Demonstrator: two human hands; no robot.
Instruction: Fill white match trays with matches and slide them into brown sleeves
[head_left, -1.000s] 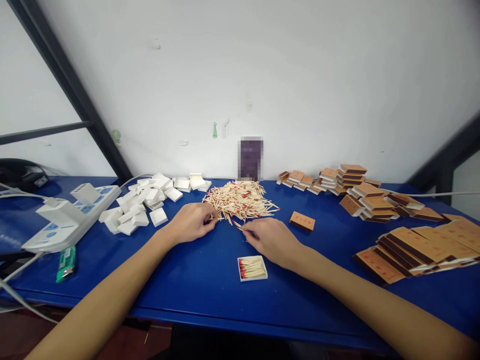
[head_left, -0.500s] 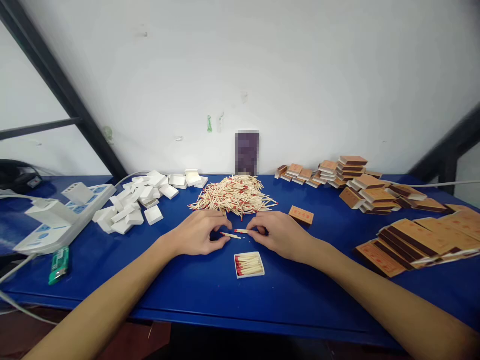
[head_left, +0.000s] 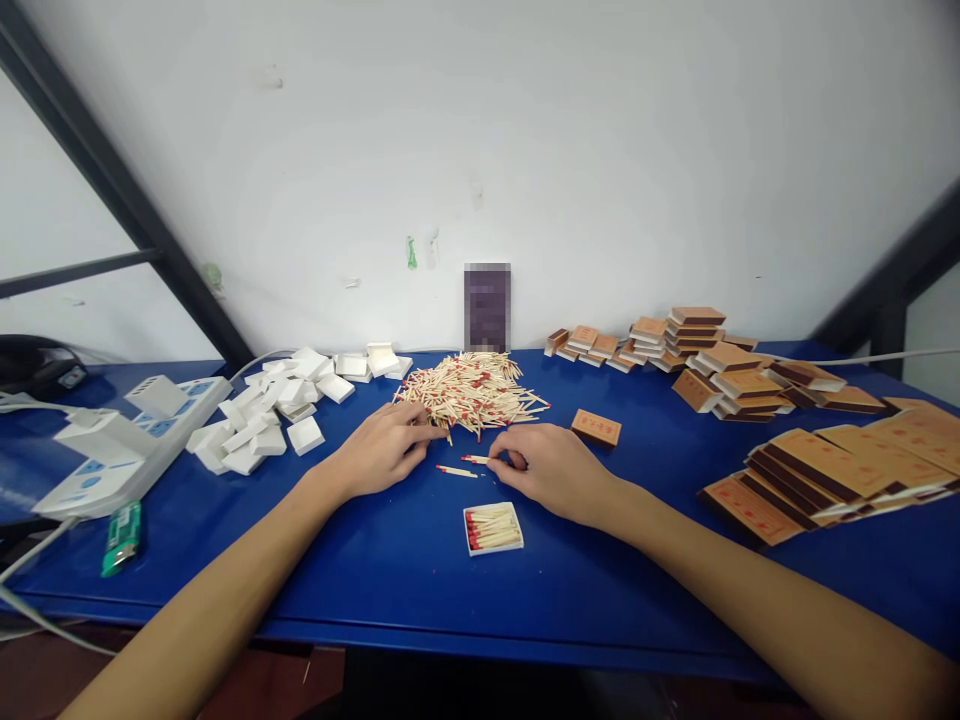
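Note:
My left hand [head_left: 382, 446] is at the near left edge of a heap of loose matches [head_left: 480, 392]. Its fingertips touch the matches there, with thumb and forefinger apart. My right hand [head_left: 555, 472] pinches the plain ends of a few matches [head_left: 474, 459] just above the table, their red heads pointing left. A separate match [head_left: 454, 471] lies on the blue surface just in front of them. Nearer to me stands a white matchbox tray [head_left: 493, 540] holding many matches, heads to the left.
White empty trays [head_left: 304, 435] are piled at the left, beside a power strip [head_left: 97, 480] and a green packet [head_left: 122, 538]. One matchbox sleeve [head_left: 596, 427] lies beyond my right hand. More sleeves [head_left: 825, 465] are stacked at the right. A wall [head_left: 600, 180] closes the back.
My left hand has moved away from the loose match, left and back to the heap. My right hand stays by its matches. The view has shifted slightly.

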